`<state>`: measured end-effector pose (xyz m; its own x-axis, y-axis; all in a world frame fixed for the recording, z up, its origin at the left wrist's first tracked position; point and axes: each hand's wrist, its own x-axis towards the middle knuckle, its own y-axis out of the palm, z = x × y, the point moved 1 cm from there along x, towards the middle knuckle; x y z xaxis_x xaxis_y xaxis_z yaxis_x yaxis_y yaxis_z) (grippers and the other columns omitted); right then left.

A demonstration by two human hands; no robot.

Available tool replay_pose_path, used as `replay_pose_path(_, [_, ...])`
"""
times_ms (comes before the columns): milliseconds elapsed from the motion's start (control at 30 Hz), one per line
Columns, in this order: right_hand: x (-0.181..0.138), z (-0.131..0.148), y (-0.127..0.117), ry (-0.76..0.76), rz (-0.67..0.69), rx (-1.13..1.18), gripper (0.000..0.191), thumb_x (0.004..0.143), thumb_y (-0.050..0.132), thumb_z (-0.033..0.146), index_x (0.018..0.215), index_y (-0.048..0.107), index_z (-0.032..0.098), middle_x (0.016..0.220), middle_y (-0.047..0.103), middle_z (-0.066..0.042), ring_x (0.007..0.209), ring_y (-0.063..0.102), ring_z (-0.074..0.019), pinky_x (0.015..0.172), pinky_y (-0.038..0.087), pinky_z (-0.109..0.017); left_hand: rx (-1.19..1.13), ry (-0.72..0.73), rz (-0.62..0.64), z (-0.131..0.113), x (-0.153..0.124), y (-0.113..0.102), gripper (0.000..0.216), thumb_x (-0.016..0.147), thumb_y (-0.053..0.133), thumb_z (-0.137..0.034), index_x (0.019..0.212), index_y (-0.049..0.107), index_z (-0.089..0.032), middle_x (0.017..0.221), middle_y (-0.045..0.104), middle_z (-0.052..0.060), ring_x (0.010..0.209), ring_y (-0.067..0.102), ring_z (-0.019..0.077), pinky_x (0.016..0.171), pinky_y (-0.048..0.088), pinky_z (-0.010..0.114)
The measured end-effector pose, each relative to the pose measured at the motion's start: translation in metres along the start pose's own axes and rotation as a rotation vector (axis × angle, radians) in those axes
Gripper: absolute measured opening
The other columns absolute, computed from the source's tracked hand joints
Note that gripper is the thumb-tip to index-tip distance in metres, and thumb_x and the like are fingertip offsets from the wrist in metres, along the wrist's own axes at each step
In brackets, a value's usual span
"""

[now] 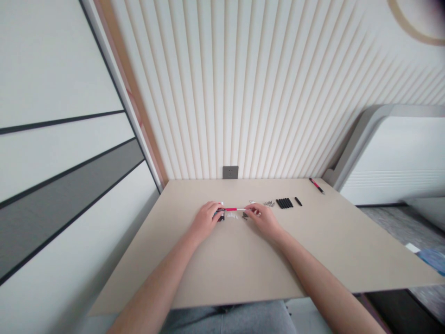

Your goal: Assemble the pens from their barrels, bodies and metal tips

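My left hand (206, 219) is closed around the black end of a red pen barrel (231, 209), held level just above the table. A thin white rod, apparently a pen refill (242, 209), lines up with the barrel's right end. My right hand (266, 220) pinches that rod between thumb and fingers. Whether the rod's tip sits inside the barrel is too small to tell. Below the barrel lie several small white pieces (232, 215). Small dark parts (245, 216) lie beside my right fingertips. Black pieces near my left fingers are partly hidden by the hand.
Right of my hands on the beige table (236, 269) are small silver parts (269, 203), a row of black tubes (284, 203) and a single black tube (298, 201). A red and black pen (317, 186) lies at the far right. A ribbed wall with a socket (230, 172) stands behind.
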<state>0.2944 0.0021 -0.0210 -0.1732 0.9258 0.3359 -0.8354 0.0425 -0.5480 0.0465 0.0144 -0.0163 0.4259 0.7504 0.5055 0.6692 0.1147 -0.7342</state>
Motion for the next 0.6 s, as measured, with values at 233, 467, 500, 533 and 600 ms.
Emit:
replay_pose_path(233, [-0.0007, -0.0021, 0.0012, -0.017, -0.021, -0.037, 0.021, 0.088, 0.056, 0.032, 0.088, 0.073, 0.020, 0.083, 0.073, -0.004, 0.072, 0.060, -0.0176, 0.070, 0.044, -0.029, 0.014, 0.027, -0.002, 0.0017, -0.0001, 0.0022, 0.012, 0.094, 0.053, -0.023, 0.100, 0.064, -0.021, 0.101, 0.065, 0.005, 0.096, 0.061, 0.0207, 0.089, 0.049, 0.037])
replay_pose_path(467, [0.0009, -0.0019, -0.0021, -0.036, -0.074, -0.053, 0.023, 0.089, 0.053, 0.031, 0.087, 0.072, 0.019, 0.086, 0.073, -0.006, 0.072, 0.061, -0.0184, 0.069, 0.046, -0.030, 0.019, -0.013, 0.000, 0.0018, -0.0004, 0.0022, 0.013, 0.095, 0.052, -0.024, 0.100, 0.063, -0.021, 0.101, 0.066, 0.005, 0.097, 0.060, 0.0209, 0.089, 0.049, 0.037])
replay_pose_path(500, [0.0009, -0.0020, -0.0020, -0.037, -0.070, -0.051, 0.022, 0.089, 0.053, 0.030, 0.087, 0.072, 0.019, 0.086, 0.073, -0.006, 0.072, 0.061, -0.0183, 0.069, 0.046, -0.029, 0.013, -0.006, 0.004, 0.0014, -0.0004, 0.0022, 0.013, 0.095, 0.052, -0.025, 0.100, 0.063, -0.021, 0.101, 0.066, 0.005, 0.097, 0.060, 0.0209, 0.089, 0.049, 0.037])
replay_pose_path(533, [0.0007, -0.0020, -0.0016, -0.038, -0.063, -0.049, 0.022, 0.089, 0.053, 0.030, 0.087, 0.072, 0.019, 0.085, 0.073, -0.006, 0.071, 0.061, -0.0182, 0.069, 0.046, -0.029, 0.006, 0.003, 0.009, 0.0006, -0.0005, 0.0021, 0.014, 0.095, 0.051, -0.025, 0.100, 0.063, -0.021, 0.100, 0.066, 0.006, 0.097, 0.061, 0.0208, 0.089, 0.049, 0.037])
replay_pose_path(600, [0.0003, -0.0016, -0.0008, -0.040, -0.047, -0.044, 0.021, 0.089, 0.054, 0.030, 0.087, 0.072, 0.020, 0.084, 0.073, -0.005, 0.071, 0.061, -0.0177, 0.068, 0.046, -0.029, -0.007, 0.022, 0.014, -0.0011, -0.0005, 0.0017, 0.015, 0.096, 0.051, -0.026, 0.101, 0.064, -0.021, 0.100, 0.066, 0.006, 0.097, 0.061, 0.0207, 0.089, 0.049, 0.037])
